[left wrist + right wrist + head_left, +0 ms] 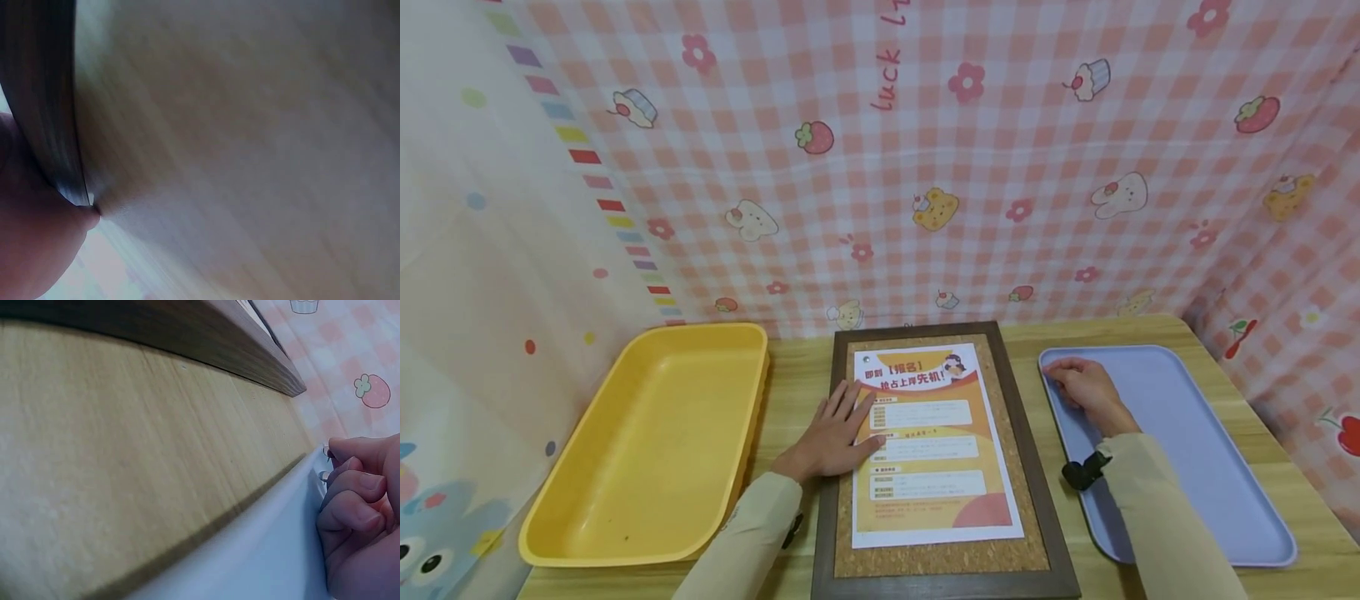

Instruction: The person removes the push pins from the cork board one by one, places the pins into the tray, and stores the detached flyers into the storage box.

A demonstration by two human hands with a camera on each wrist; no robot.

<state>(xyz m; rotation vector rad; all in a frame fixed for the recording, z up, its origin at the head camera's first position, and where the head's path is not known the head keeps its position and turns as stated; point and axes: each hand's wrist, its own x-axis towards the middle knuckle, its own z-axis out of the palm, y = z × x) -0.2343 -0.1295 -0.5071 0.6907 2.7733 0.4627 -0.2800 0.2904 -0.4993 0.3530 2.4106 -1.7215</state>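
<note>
Spreading fingers [850, 400] over the poster [925, 458], the left hand [837, 435] rests; the curled right hand [1092, 393] pinches a pin [326, 451].

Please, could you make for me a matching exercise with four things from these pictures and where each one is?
Things:
1. Yellow tray
2. Printed sheet
3. Left hand
4. Right hand

Descriptions:
A. Fingers curled, at the far left corner of the lilac tray
B. Lying flat on the cork board
C. On the left part of the table
D. Fingers spread, resting across the dark frame's left side

Right pairs: 1-C, 2-B, 3-D, 4-A
</note>
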